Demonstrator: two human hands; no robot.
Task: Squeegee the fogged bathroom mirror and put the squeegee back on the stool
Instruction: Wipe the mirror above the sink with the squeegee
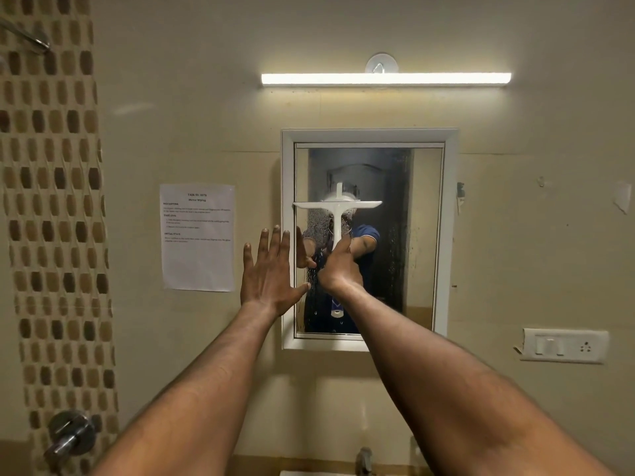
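Observation:
A white-framed mirror (426,235) hangs on the beige wall straight ahead. My right hand (340,266) grips the handle of a white squeegee (336,205), whose blade lies level against the glass a little above mid-height, on the left part. Below the blade the glass carries water drops and fog streaks; above it looks darker and cleaner. My left hand (269,269) is spread flat, fingers up, over the mirror's left frame edge. The stool is out of view.
A lit tube lamp (385,79) sits above the mirror. A printed sheet (197,237) is taped to the wall at left, beside a mosaic tile strip (55,214). A switch plate (563,345) is at lower right. A tap (364,459) and a wall valve (70,432) sit below.

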